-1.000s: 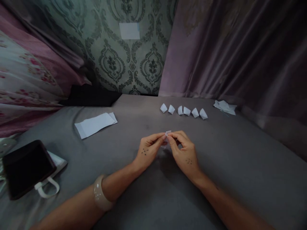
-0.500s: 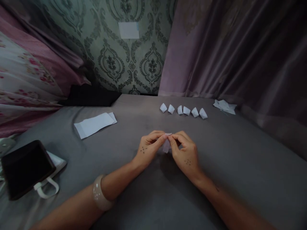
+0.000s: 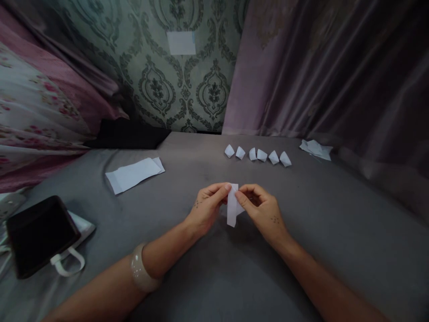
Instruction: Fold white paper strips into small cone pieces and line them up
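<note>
Between my two hands is a folded white paper strip (image 3: 232, 209), hanging down with a smaller flap showing behind it on the right. My left hand (image 3: 208, 206) pinches its upper left edge with the thumb in front. My right hand (image 3: 264, 213) grips the upper right side between thumb and curled fingers. Beyond my hands several small folded paper shapes (image 3: 262, 155) stand in a row on the grey cloth surface (image 3: 187, 179).
Flat paper strips (image 3: 134, 175) lie to the left, and crumpled paper pieces (image 3: 316, 149) at the far right. Near the left edge a black-screened device (image 3: 43, 237) rests beside a white cable loop (image 3: 69, 263). A black cloth (image 3: 130, 135) lies at the back by the wall.
The paper has turned so that its long strip faces me and hangs lower. My hands have moved slightly apart, the right one shifting a little to the right.
</note>
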Demonstrator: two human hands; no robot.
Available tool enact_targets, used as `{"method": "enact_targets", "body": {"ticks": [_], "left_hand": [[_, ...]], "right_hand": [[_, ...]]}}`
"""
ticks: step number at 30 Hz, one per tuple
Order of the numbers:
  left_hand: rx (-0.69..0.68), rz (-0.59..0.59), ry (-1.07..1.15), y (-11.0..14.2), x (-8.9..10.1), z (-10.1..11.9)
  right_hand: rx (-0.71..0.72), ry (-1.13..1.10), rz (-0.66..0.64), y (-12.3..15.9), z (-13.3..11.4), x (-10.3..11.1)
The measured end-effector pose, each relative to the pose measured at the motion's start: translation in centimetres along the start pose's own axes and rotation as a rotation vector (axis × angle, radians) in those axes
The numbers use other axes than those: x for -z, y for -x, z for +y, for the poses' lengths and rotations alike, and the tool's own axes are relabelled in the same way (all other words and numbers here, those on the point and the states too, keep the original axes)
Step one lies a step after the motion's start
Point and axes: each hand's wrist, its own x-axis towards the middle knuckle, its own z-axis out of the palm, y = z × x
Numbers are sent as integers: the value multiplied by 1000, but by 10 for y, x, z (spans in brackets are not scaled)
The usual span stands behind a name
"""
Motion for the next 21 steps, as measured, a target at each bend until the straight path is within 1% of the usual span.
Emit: {"method": "enact_targets", "body": {"ticks": [3, 5, 9, 13, 15, 21], "left_hand": [[-9, 0, -33, 0, 1, -2], [-20, 5, -60, -1, 2, -3], [-47, -8, -65, -2, 2, -2], [-50, 13, -53, -2, 1, 0], [-39, 6, -62, -2, 1, 0], [-21, -7, -73, -2, 1, -3]], "right_hand": [[-89, -144, -64, 1, 0, -1], [-125, -193, -92, 2, 1, -2], [-99, -211, -24, 3, 4, -4], [-56, -135, 9, 2, 5, -4], [-50, -109, 15, 1, 3, -2], [-104, -154, 16, 0, 3, 0]]}}
